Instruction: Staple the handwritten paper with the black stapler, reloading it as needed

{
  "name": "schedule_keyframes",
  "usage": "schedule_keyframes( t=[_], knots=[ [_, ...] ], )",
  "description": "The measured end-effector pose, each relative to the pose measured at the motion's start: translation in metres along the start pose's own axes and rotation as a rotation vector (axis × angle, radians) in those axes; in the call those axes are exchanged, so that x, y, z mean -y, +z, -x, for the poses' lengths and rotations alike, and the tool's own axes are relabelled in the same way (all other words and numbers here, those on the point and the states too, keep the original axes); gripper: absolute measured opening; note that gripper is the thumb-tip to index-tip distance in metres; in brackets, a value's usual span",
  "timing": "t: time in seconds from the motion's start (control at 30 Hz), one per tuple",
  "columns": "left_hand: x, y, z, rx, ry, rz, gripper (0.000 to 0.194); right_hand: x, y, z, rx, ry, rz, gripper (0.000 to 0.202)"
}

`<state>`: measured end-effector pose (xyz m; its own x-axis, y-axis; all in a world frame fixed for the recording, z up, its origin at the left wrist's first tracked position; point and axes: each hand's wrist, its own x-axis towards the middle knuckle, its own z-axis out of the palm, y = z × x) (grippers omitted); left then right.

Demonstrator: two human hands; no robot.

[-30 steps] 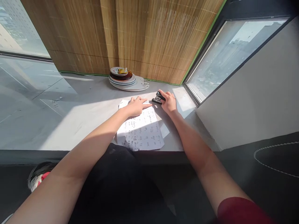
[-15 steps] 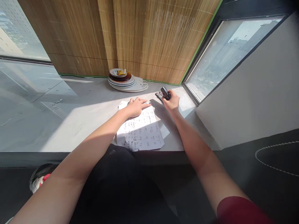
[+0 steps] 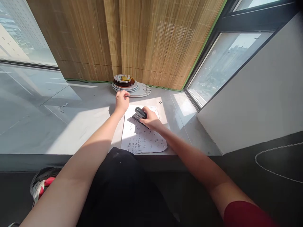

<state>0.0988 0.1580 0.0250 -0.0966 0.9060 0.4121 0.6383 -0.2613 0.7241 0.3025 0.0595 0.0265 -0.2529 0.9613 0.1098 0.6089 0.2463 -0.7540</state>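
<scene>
My right hand (image 3: 151,118) grips a black stapler (image 3: 140,112) over the upper part of a white paper sheet (image 3: 153,143). The stapler's jaws stand apart, facing left. Handwriting runs across the sheet, which lies flat near the ledge's front edge. My left hand (image 3: 122,101) is raised just left of the sheet's top corner, thumb and fingers pinched together. A thin dark edge shows at its fingertips, too small to name.
Behind my left hand, a stack of plates (image 3: 144,92) with a small yellow packet (image 3: 125,78) on top stands against a bamboo blind (image 3: 137,41). Small dark bits (image 3: 160,102) lie right of the paper, with more scraps (image 3: 62,107) at left. A white wall (image 3: 248,94) bounds the right.
My right hand has brought the stapler left, from beside the paper to above it. My left hand has lifted off the sheet, moved left and closed into a pinch.
</scene>
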Motion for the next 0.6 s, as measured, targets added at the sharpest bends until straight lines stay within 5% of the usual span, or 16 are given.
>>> schedule_keyframes(
  t=[0.17, 0.27, 0.4, 0.5, 0.6],
  knots=[
    [-0.01, 0.004, 0.009, 0.052, 0.023, 0.04, 0.032, -0.034, -0.027, 0.017, -0.12, 0.085, 0.05, 0.023],
    [-0.017, 0.005, 0.011, 0.07, 0.038, 0.057, 0.032, -0.066, -0.06, 0.022, -0.157, 0.122, -0.075, 0.038],
    [-0.018, 0.002, 0.008, 0.036, 0.033, 0.083, 0.032, -0.099, -0.09, 0.002, -0.414, 0.097, -0.099, 0.052],
    [-0.016, -0.001, 0.005, -0.008, 0.019, 0.08, 0.034, -0.111, -0.089, -0.026, -0.496, 0.002, 0.221, 0.039],
    [-0.016, -0.003, 0.005, -0.044, 0.02, 0.035, 0.035, -0.116, -0.075, -0.047, -0.36, -0.036, 0.458, 0.037]
  ],
)
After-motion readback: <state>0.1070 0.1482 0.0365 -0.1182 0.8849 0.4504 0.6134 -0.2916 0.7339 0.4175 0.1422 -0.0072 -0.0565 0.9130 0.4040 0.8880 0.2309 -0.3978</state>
